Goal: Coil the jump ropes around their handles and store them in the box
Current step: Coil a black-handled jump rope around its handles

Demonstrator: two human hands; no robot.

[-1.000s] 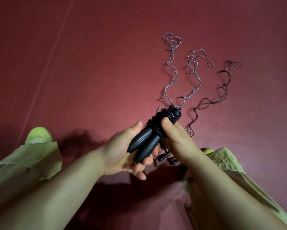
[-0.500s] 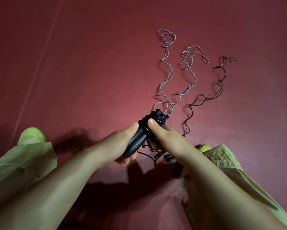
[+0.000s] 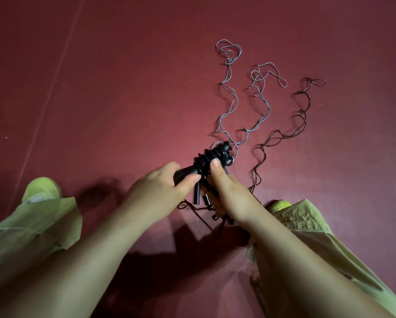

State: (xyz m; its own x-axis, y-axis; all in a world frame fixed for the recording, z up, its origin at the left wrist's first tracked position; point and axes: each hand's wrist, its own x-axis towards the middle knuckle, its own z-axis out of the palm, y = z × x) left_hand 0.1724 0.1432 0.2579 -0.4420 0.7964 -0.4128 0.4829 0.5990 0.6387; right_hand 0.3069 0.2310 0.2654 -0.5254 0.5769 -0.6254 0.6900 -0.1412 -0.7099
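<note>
A pair of black jump rope handles [image 3: 212, 157] with black rope coiled round their upper part is held above the red floor. My left hand [image 3: 162, 191] grips the lower end of the handles. My right hand [image 3: 227, 191] holds the coiled part, thumb pressed on the wraps, with more black handle pieces [image 3: 197, 193] hanging under it. Two thin grey ropes [image 3: 232, 104] and one dark rope [image 3: 282, 134] lie wavy on the floor beyond the handles. No box is in view.
My knees in light green trousers [image 3: 32, 226] flank the hands, with green shoes [image 3: 41, 188] on the red floor [image 3: 123, 88]. A pale seam line runs diagonally across the floor at the left.
The handles have been turned in my hands; my left hand now wraps over their lower end from above. The loose ropes lie much as before.
</note>
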